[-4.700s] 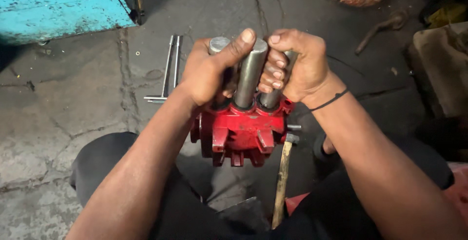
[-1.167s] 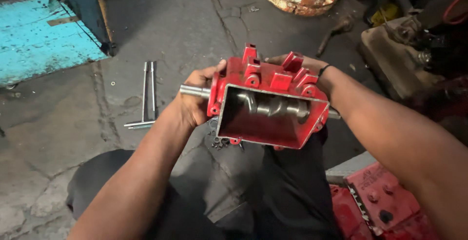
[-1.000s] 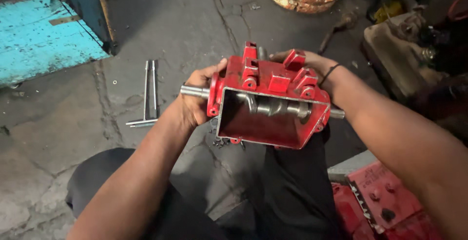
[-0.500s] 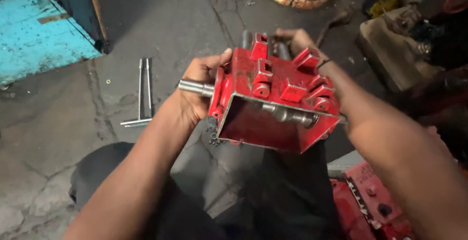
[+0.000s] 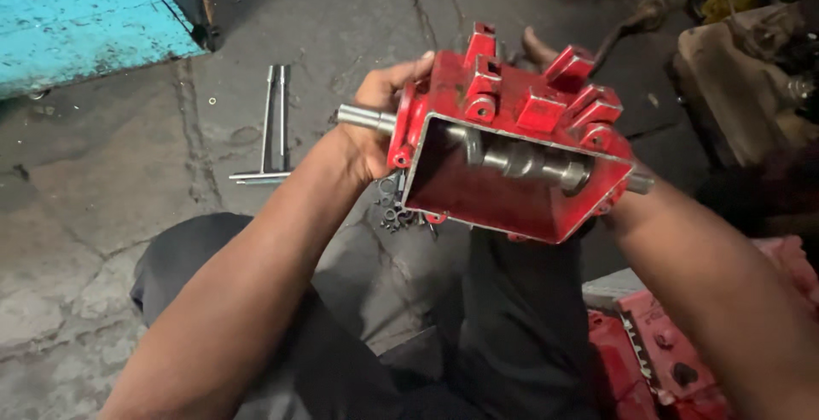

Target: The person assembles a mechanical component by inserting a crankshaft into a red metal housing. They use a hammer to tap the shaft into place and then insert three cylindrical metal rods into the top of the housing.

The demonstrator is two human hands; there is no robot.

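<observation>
Red cast-metal housing [image 5: 512, 143], box-shaped, with lugs along its upper side, was held tilted above the lap with its open side towards the camera. Steel shaft [image 5: 529, 160] ran through the interior, stub ends protruding from both end walls.

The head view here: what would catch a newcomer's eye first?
A bright red metal housing sits mid-frame, held up between the left hand and the right hand, which is mostly hidden behind it. Its open side faces the camera, showing a steel shaft running across inside and poking out at both ends. A metal T-shaped wrench lies on the concrete floor, left of the hands.
</observation>
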